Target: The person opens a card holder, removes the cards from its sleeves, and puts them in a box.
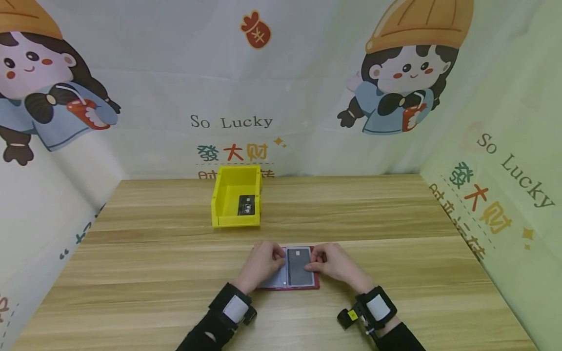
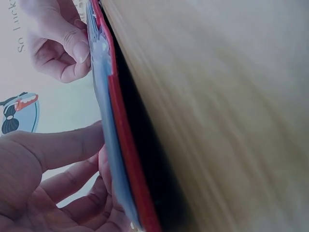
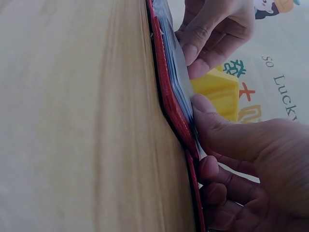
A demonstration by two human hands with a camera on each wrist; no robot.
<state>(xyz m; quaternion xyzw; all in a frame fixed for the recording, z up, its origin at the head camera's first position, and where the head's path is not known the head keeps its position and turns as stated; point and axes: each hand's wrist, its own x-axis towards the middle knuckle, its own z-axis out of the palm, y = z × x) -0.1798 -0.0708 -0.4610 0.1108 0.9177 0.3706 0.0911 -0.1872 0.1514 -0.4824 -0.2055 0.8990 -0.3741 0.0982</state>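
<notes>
Red-backed, the card holder [image 1: 287,285] lies open and flat on the table [image 1: 395,292], near the middle of the front edge, with a dark card [image 1: 300,267] in its right-hand clear sleeve. Both hands are on it. The left hand [image 1: 260,265] lies over the left page, fingers curled, thumb and fingertips meeting at the upper middle of the holder beside the card's top corner; whether they pinch a sleeve or only press on it is hard to tell from the head view. From the left wrist view, its thumb [image 2: 58,145] lies almost straight against the clear pages, the other fingers loosely bent below. The right hand [image 1: 331,263] has its fingers curled at the card's right edge; in the right wrist view its thumb [image 3: 217,130] presses on the sleeve edges, with the other fingers tucked below at the holder's rim. Most of the left page is hidden under the left hand. Both wrists rest low over the table, forearms angled inward from the front edge.

Farther back, left of centre, stands a yellow bin [image 1: 236,197] with a black card [image 1: 246,205] inside.
</notes>
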